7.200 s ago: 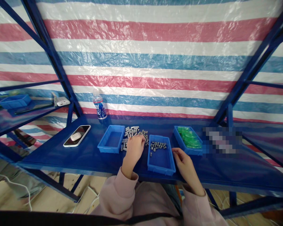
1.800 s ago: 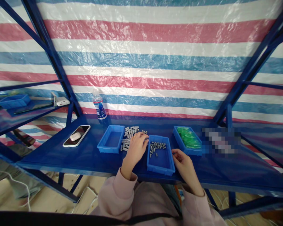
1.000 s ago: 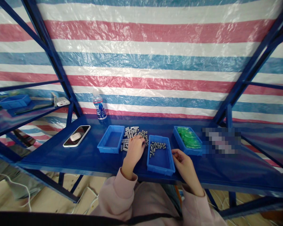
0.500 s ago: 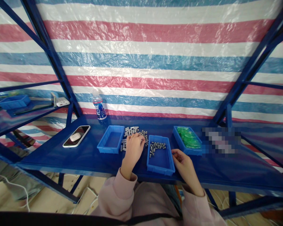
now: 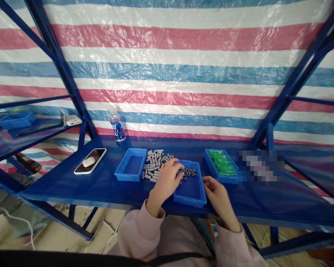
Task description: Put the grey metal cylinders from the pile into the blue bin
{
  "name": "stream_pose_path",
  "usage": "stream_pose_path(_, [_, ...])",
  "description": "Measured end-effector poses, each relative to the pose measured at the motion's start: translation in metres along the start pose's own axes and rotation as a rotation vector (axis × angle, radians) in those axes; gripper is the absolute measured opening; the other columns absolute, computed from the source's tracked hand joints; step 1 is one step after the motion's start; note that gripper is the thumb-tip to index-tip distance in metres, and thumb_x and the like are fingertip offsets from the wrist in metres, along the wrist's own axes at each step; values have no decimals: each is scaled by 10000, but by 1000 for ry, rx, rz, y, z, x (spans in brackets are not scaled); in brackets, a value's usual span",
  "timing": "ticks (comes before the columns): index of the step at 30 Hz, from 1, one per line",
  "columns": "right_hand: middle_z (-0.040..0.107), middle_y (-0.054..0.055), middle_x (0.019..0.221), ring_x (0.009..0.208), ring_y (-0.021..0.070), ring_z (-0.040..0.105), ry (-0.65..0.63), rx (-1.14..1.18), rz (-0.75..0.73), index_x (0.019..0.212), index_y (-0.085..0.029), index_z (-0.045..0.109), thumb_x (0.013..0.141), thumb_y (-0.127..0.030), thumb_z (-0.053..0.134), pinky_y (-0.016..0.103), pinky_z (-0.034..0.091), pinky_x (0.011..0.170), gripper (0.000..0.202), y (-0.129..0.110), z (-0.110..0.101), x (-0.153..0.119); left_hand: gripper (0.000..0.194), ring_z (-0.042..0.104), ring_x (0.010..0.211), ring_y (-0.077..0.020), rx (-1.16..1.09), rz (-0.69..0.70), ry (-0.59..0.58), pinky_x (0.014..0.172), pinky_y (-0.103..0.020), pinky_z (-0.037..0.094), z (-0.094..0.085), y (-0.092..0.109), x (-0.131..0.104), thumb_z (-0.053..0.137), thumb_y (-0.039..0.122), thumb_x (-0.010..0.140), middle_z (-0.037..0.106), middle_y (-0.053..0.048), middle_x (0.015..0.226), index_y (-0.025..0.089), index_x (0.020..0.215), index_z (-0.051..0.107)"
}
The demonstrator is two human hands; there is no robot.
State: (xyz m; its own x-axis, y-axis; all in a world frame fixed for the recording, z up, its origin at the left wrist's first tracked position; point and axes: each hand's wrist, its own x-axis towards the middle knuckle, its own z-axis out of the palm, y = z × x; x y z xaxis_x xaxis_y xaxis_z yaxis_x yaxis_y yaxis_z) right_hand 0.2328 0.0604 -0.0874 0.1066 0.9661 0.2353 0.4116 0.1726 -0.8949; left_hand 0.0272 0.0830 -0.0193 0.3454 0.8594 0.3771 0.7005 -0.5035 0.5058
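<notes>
plainly the risk sits at the left hand (image 5: 168, 180), which reaches over the near-left rim of the middle blue tray (image 5: 189, 189) with its fingers curled toward the small grey cylinders (image 5: 187, 172) inside; whether it pinches one of them cannot be told, since the fingertips hide what is under them; a piece as small and round as these could, in my judgement, slip from a loose pinch, roll across the blue shelf (image 5: 72, 183) and drop off the front edge; the wrist hangs just above the loose pile of grey cylinders (image 5: 154, 163) lying between the two trays, so a careless sweep could scatter that pile or knock pieces off the shelf; the right hand (image 5: 215, 193) rests half-curled against the right side of the middle tray, touching or nearly touching its wall, holding nothing that shows; a push from it could shift the tray.

containers: the middle tray holds a thin scatter of grey cylinders along its far end, its near part bare; the left blue tray (image 5: 130, 168) looks empty; the right blue tray (image 5: 221, 165) is full of green pieces (image 5: 222, 161); a bottle (image 5: 117, 126) stands at the back, a phone (image 5: 90, 160) lies far left.
</notes>
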Motion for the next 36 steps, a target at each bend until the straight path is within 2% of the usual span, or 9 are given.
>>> stream_pose_path(3, [533,-18,581,537,161,505,4,-7,-2,864,-185,611,796,-378,538,272,413,537,217,1,0,0,253,442,1230,-205,18,-24,65,1010,-380,346,-1,-5,2,447,233,910,497,-55,1293,268,1132,565])
stream_pose_path(6, [538,-15,591,549,163,513,8,-10,-5,874,-185,614,799,-371,538,271,414,542,214,2,0,-1,254,478,1177,-203,108,-89,101,963,-370,370,-3,-15,4,407,204,919,547,-40,1233,264,1095,580])
stream_pose_path(12, [542,-15,592,550,164,512,3,-19,-6,869,-184,615,793,-362,534,275,413,548,210,0,-1,-1,266,539,1065,-214,276,-183,16,883,-365,373,0,-32,5,407,157,899,627,-29,1116,242,978,647])
stream_pose_path(16, [538,-17,583,543,162,508,8,-12,-4,865,-184,618,789,-358,534,273,407,537,208,-1,-1,-1,272,545,1058,-228,300,-200,-32,868,-374,366,2,-34,6,434,132,871,645,-34,1099,236,997,652])
stream_pose_path(23, [540,-10,586,546,168,514,3,3,-4,871,-188,617,785,-379,533,273,415,530,225,1,0,0,288,549,1050,-220,329,-213,-17,870,-367,354,3,-35,7,447,93,837,650,-44,1065,228,983,655])
stream_pose_path(36, [552,-7,602,562,175,522,-9,-17,3,874,-188,612,786,-365,525,283,410,556,216,-1,-1,0,176,555,1019,-227,355,-273,-20,890,-383,368,4,-38,7,525,174,833,597,-70,1066,209,976,623])
